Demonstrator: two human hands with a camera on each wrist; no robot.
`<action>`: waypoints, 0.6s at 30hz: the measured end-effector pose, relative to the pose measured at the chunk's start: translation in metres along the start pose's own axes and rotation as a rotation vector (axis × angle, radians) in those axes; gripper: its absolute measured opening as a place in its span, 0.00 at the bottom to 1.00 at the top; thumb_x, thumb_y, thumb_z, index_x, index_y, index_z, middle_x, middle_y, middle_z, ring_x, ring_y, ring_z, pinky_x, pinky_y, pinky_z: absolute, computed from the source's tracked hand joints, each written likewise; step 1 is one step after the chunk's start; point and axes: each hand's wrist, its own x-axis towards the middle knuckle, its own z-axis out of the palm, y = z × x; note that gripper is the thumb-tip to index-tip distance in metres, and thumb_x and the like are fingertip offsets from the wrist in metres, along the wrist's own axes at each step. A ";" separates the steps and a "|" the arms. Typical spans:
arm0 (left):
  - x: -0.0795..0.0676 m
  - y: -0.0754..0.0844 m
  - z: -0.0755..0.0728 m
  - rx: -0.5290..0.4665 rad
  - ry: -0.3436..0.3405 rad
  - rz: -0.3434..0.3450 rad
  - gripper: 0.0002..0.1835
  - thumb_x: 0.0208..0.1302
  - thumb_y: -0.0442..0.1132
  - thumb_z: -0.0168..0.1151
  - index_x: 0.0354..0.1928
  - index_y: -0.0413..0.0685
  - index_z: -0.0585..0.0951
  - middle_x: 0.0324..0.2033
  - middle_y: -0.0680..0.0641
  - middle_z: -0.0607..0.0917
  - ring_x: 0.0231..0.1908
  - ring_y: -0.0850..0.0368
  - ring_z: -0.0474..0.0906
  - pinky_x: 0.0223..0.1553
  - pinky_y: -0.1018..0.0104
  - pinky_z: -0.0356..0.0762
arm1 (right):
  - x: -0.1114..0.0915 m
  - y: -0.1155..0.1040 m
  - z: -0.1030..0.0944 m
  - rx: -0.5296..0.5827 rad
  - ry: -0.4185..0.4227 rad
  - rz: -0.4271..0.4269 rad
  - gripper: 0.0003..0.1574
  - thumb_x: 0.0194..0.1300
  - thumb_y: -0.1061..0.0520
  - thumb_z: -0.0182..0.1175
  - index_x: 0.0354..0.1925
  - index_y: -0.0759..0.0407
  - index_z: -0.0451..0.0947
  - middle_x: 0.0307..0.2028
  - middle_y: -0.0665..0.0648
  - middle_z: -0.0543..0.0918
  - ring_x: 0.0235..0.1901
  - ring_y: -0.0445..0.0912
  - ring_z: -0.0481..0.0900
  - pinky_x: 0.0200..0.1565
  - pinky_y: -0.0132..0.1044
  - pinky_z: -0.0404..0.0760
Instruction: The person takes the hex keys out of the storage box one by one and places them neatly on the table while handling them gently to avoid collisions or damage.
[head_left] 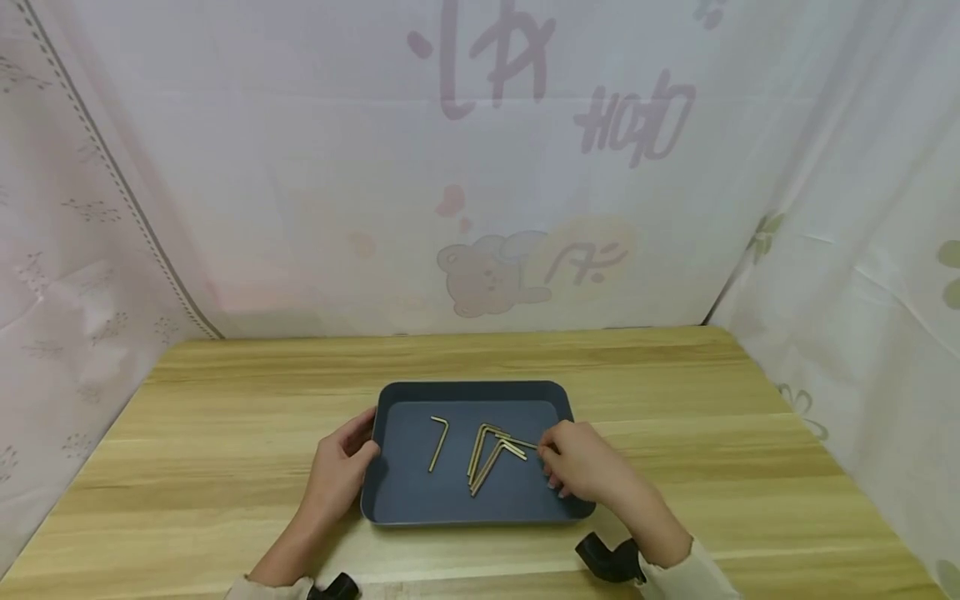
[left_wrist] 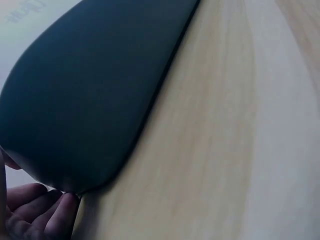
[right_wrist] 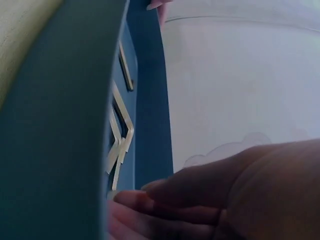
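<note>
A dark blue-grey rectangular tray point(head_left: 420, 507) lies on the wooden table with several brass-coloured L-shaped hex keys in it. My left hand point(head_left: 335, 467) grips the tray's left side, thumb at the rim; in the left wrist view its fingers point(left_wrist: 62, 215) curl against the tray's outer wall. Over the right part of the tray, my right hand point(head_left: 588, 462) pinches the end of one hex key point(head_left: 517, 442) between thumb and forefinger. That key overlaps a cluster of other hex keys point(head_left: 487, 467). A single hex key point(head_left: 438, 446) lies apart on the left.
The wooden table point(head_left: 247, 433) extends around the tray on all sides. A printed white curtain point(head_left: 337, 167) hangs behind the table, with more cloth at both sides. Black curved pieces point(head_left: 611, 558) sit at both wrists, by the light sleeves.
</note>
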 end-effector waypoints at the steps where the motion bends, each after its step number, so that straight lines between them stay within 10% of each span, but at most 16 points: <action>1: 0.000 -0.001 0.000 0.011 0.001 0.007 0.29 0.65 0.29 0.54 0.70 0.43 0.74 0.64 0.40 0.81 0.62 0.46 0.80 0.48 0.82 0.75 | 0.001 -0.001 0.002 -0.023 0.009 0.004 0.13 0.73 0.64 0.53 0.37 0.66 0.84 0.22 0.56 0.80 0.20 0.45 0.78 0.21 0.34 0.79; 18: 0.007 -0.004 0.007 0.106 0.012 0.049 0.29 0.64 0.31 0.55 0.69 0.45 0.75 0.62 0.43 0.83 0.61 0.49 0.82 0.51 0.82 0.74 | 0.022 0.003 0.005 -0.389 0.207 -0.128 0.11 0.67 0.66 0.61 0.29 0.62 0.87 0.26 0.55 0.86 0.25 0.42 0.78 0.31 0.38 0.77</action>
